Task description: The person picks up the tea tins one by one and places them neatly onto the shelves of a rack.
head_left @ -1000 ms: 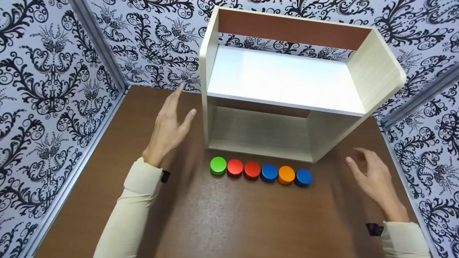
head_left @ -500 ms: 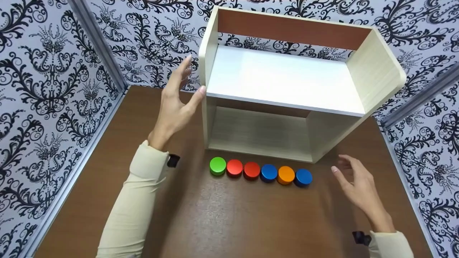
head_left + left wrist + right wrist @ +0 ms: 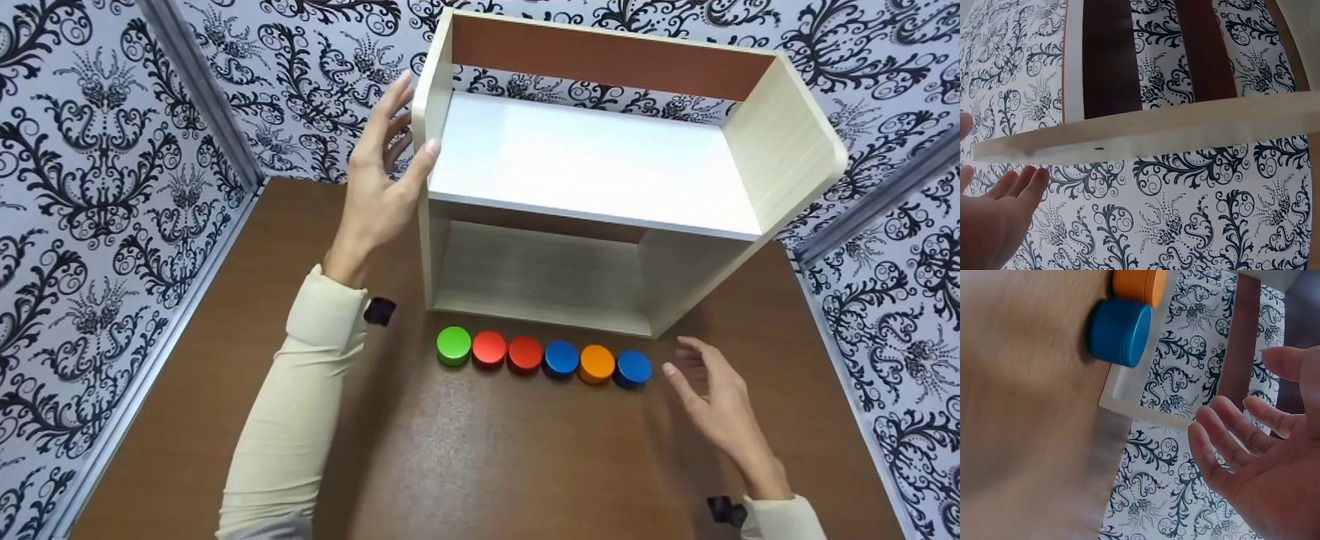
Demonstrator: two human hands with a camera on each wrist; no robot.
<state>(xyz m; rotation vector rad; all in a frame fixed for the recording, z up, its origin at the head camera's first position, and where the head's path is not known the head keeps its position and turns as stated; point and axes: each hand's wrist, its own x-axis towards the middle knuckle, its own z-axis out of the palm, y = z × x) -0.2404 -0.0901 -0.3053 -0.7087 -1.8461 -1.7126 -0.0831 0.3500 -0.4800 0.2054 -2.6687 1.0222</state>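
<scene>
In the head view, a small pale wooden shelf unit (image 3: 592,166) with a white middle board stands at the back of the table. My left hand (image 3: 379,191) is at its left side panel (image 3: 429,112), thumb on the front side and fingers on the outer side. The left wrist view shows a gap between those fingers (image 3: 1024,185) and the panel's edge. Several round canisters stand in a row before the unit: green (image 3: 454,346), red (image 3: 489,350), red (image 3: 524,355), blue (image 3: 561,360), orange (image 3: 596,364) and blue (image 3: 633,368). My right hand (image 3: 716,401), fingers loosely bent and holding nothing, hovers right of the last blue canister.
Brown wood table (image 3: 480,465) extends in front of the canisters. Patterned walls (image 3: 97,225) enclose it at the left, back and right, with metal strips (image 3: 202,97) at the corners. A reddish-brown back rail (image 3: 600,56) spans the unit's top.
My left hand has moved up and right, up to the shelf unit's left panel. Leftward and slightly down, my right hand has come closer to the end blue canister. The canisters stay in place.
</scene>
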